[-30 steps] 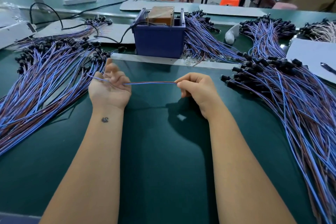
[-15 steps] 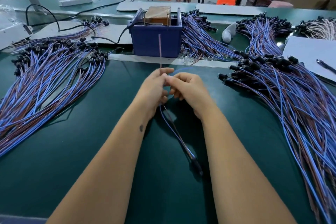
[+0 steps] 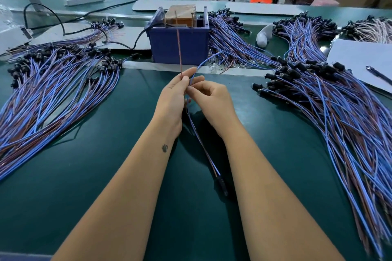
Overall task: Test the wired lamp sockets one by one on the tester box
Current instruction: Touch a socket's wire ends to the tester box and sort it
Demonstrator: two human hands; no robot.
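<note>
The left hand (image 3: 172, 99) pinches the thin brown wire lead (image 3: 179, 48) between thumb and forefinger, and the right hand (image 3: 212, 99), fingers curled, pinches the thin blue wire lead (image 3: 203, 62) just beside it; the two hands touch at the fingertips above the dark green table mat (image 3: 84, 176). Half a second ago both hands were already together at the same place, but the blue lead was barely visible by the fingers; now it arcs clearly up and to the right, apart from the brown one. A second ago the hands were spread apart with the wire stretched level between them.

The brown lead stands nearly upright, its free end pointing away from the person to the top of the dark blue plastic tester box (image 3: 180, 46), where it reaches the metal pins in front of the brown block; whether it touches a pin cannot be told. Below the hands the paired wires run toward the person and slightly right, their long axis along the gap between the forearms, ending in the small black lamp socket (image 3: 221, 184), which lies on the mat pointing toward the person.

A fan of blue and brown wired sockets (image 3: 48, 91) lies at the left, and another pile of wired sockets (image 3: 339, 112) at the right.
</note>
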